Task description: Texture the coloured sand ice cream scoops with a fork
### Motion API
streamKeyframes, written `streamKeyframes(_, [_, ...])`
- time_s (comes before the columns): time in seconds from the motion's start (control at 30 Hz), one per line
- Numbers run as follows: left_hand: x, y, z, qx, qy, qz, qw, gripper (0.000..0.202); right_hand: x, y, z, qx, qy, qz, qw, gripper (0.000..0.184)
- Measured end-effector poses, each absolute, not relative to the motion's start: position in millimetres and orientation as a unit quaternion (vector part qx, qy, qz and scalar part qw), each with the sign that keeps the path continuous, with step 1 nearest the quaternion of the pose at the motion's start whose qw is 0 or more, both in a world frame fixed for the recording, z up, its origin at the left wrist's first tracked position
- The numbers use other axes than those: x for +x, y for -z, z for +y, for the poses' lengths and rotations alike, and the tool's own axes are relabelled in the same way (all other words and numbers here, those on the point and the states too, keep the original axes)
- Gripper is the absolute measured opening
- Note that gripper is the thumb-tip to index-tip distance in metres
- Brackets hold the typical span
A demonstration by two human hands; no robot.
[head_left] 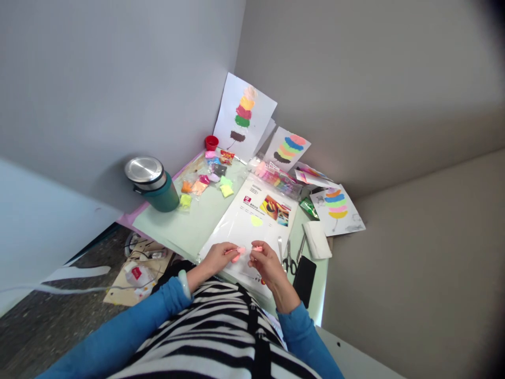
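Observation:
My left hand (218,258) pinches a piece of pink modelling clay (237,254) over the near end of a white paper pack. A short gap away, my right hand (267,263) is closed at the fingertips on another bit of pink clay (258,248). Below a printed photo on the paper pack (232,221) lies a flat, pale yellow clay shape (256,221). Small packets of coloured clay (200,187) are spread at the left back of the table.
A green thermos (163,195) stands at the left edge, with a red cup (211,142) farther back. Cards with layered clay shapes (244,116) lean on the wall. Scissors (290,260), a black phone (305,280) and white tissue (316,239) lie at the right.

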State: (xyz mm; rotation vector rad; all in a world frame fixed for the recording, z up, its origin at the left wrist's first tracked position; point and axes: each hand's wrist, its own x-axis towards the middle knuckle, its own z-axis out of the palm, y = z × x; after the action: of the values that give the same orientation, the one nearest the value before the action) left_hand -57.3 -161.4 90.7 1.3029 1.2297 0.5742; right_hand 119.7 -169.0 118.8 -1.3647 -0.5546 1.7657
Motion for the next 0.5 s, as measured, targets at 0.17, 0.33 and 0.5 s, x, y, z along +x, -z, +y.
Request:
streamKeyframes(0.17, [-58.0, -93.4, -161.6, 0.565, -0.248, 0.524, 0.587, 0.045, 120.6, -117.3, -169.1, -0.594, -0.656, -0.275, 0.375, 0.034])
streamKeyframes(0.33, [-58.8, -94.7, -163.1, 0.559, -0.249, 0.523, 0.593, 0.045, 123.0, -118.4, -169.1, -0.603, -0.636, -0.295, 0.380, 0.035])
streamKeyframes(0.5, [-58.7, -92.2, -164.0, 0.563, -0.249, 0.522, 0.591, 0.046, 124.1, -117.7, -170.1, -0.578, -0.654, -0.293, 0.390, 0.031])
